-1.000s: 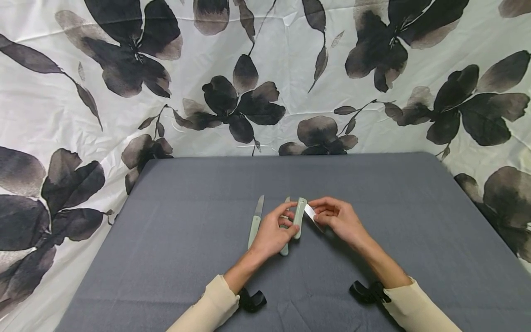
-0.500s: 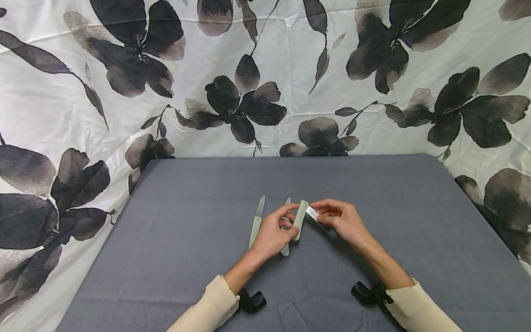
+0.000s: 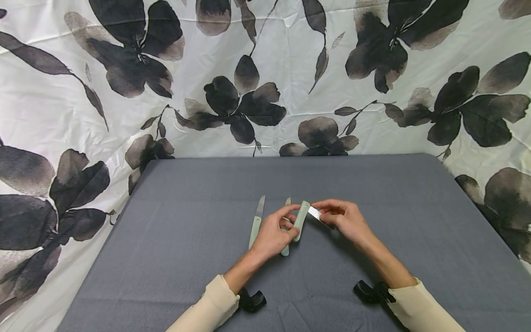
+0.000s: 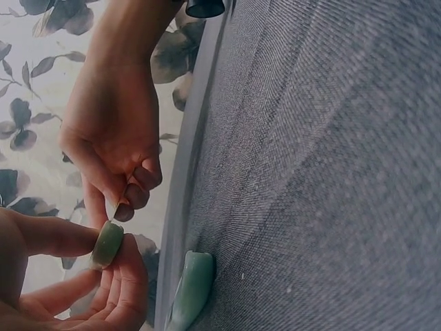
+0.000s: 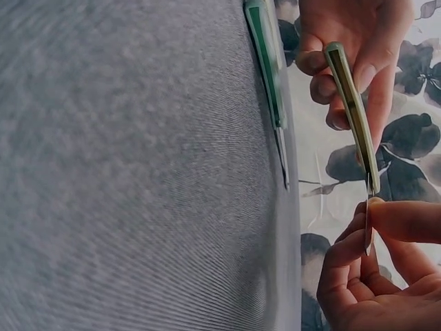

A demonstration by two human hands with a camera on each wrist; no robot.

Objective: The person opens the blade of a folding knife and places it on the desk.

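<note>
A folding knife (image 3: 301, 221) with a pale green handle is held up between both hands, its blade swung partway out. My left hand (image 3: 274, 233) grips the handle between thumb and fingers. With thumb and fingertips my right hand (image 3: 346, 220) pinches the shiny blade (image 5: 368, 224). In the right wrist view the handle's slot faces the camera, and the blade leaves it at the lower end. Two more green-handled knives lie unfolded on the cloth: one left knife (image 3: 256, 226) beside my left hand, and a middle knife (image 3: 285, 250) partly hidden behind that hand.
Grey cloth (image 3: 186, 258) covers the table. Behind it hangs a white curtain (image 3: 265, 138) with dark flowers. Black wrist mounts (image 3: 252, 302) sit at both cuffs, low over the table.
My right hand has moved slightly right and outward with the blade, widening its angle from the handle. The left hand keeps its grip, and the handle tilts a little more. The lying knives stay put.
</note>
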